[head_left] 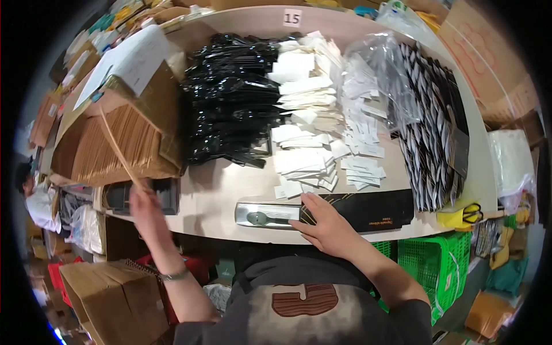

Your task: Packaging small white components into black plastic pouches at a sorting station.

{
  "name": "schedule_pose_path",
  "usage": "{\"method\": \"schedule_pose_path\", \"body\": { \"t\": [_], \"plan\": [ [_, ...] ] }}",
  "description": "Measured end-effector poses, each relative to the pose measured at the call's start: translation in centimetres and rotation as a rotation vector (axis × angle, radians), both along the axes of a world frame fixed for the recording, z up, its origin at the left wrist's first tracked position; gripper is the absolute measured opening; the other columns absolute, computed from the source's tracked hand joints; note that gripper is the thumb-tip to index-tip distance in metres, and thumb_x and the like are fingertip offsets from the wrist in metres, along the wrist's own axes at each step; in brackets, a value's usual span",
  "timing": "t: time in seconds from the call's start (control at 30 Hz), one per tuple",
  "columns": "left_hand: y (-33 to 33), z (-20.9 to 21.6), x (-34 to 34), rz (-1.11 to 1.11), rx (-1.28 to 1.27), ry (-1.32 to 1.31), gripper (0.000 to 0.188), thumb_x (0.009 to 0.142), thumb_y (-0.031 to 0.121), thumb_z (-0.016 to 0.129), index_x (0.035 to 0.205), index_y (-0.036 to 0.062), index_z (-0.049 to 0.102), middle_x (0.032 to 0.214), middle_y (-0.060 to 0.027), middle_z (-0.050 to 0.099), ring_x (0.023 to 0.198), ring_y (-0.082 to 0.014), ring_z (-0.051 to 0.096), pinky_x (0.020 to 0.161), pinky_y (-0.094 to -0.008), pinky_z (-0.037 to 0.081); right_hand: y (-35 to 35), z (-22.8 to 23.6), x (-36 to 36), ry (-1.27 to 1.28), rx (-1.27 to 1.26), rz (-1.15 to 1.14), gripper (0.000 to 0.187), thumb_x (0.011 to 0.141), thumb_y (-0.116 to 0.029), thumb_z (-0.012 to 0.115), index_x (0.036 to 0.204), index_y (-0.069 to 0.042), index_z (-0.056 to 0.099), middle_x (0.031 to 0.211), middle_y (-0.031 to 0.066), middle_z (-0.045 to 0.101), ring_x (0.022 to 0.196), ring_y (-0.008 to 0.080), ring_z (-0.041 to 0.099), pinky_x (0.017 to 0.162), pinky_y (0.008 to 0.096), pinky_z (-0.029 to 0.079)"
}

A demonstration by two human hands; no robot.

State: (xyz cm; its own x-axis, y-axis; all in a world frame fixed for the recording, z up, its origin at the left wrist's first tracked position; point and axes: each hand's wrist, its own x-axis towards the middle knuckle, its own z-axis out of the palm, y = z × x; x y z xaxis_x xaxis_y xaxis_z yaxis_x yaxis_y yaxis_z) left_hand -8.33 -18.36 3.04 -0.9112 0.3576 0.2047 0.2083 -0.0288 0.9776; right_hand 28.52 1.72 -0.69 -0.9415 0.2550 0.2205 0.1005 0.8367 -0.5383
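At the left, my left hand (150,210) is closed on the lower end of a thin tan cardboard piece (118,146), seen edge-on. It slants across the front of an open carton (167,115) packed with brown cardboard pieces (118,144). My right hand (329,227) lies with fingers apart on a long black sleeve (368,210) with gold lines near the table's front edge. From the sleeve's left end sticks out a silvery tray (242,214). A dark spoon-shaped utensil (259,218) lies in it, its handle running toward my fingers.
Behind are black plastic-wrapped packets (230,103), white paper slips (305,132), small white packets (362,138) beneath a clear bag (382,75), and stacked black sleeves (428,132). Yellow-handled scissors (460,217) lie at the right edge. Green baskets (431,264) and a carton (115,293) stand below.
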Motion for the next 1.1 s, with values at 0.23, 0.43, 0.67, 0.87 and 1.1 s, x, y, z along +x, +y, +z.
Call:
{"method": "schedule_pose_path", "body": {
  "t": [0.23,0.43,0.67,0.87,1.1],
  "plan": [
    [0.4,-2.2,5.9,-0.753,-0.652,-0.07,0.012,0.091,-0.003,0.065,0.101,-0.0028,0.071,0.087,-0.0038,0.068,0.08,-0.0089,0.058,0.071,-0.0219,0.045,0.0,1.2,0.8,-0.108,0.137,-0.014,0.043,0.088,-0.018,0.069,0.131,-0.027,0.064,0.144,0.0311,0.044,0.134,0.0464,0.044,0.113,0.056,0.034],
    [6.0,-1.2,13.0,-0.799,-0.804,0.358,0.023,0.083,0.009,0.077,0.097,-0.0043,0.065,0.087,-0.0129,0.064,0.084,-0.0252,0.066,0.076,-0.0356,0.053,-1.3,1.3,-1.0,-0.04,0.043,0.037,0.057,0.076,-0.02,0.079,0.13,-0.011,0.06,0.136,0.0271,0.05,0.124,0.0429,0.051,0.105,0.0505,0.042],
    [8.1,-2.5,17.6,-0.682,-0.678,0.138,0.043,0.081,0.012,0.08,0.117,-0.0018,0.059,0.113,-0.0162,0.064,0.1,-0.0282,0.065,0.088,-0.0357,0.053,-1.4,0.7,-0.7,0.003,0.108,-0.111,0.048,0.068,-0.018,0.083,0.107,-0.004,0.059,0.134,0.0244,0.052,0.118,0.0418,0.054,0.101,0.0501,0.045],
    [6.6,1.3,17.2,-0.894,-0.64,0.445,0.079,0.076,0.024,0.086,0.141,0.0028,0.047,0.123,-0.0198,0.058,0.11,-0.0319,0.061,0.096,-0.0388,0.049,-0.8,1.8,0.8,0.081,0.104,-0.107,0.052,0.064,-0.014,0.079,0.112,-0.01,0.062,0.118,0.0196,0.056,0.105,0.0394,0.057,0.089,0.0465,0.048],
    [9.0,1.3,14.9,-0.575,-0.581,1.159,0.032,0.063,0.012,0.078,0.087,0.0114,0.056,0.069,-0.008,0.053,0.065,-0.0307,0.057,0.058,-0.042,0.044,4.0,12.6,0.1,-0.097,0.305,0.023,0.008,0.076,-0.017,0.067,0.081,-0.011,0.064,0.081,0.0103,0.055,0.076,0.0312,0.062,0.065,0.04,0.051]
  ]
}}
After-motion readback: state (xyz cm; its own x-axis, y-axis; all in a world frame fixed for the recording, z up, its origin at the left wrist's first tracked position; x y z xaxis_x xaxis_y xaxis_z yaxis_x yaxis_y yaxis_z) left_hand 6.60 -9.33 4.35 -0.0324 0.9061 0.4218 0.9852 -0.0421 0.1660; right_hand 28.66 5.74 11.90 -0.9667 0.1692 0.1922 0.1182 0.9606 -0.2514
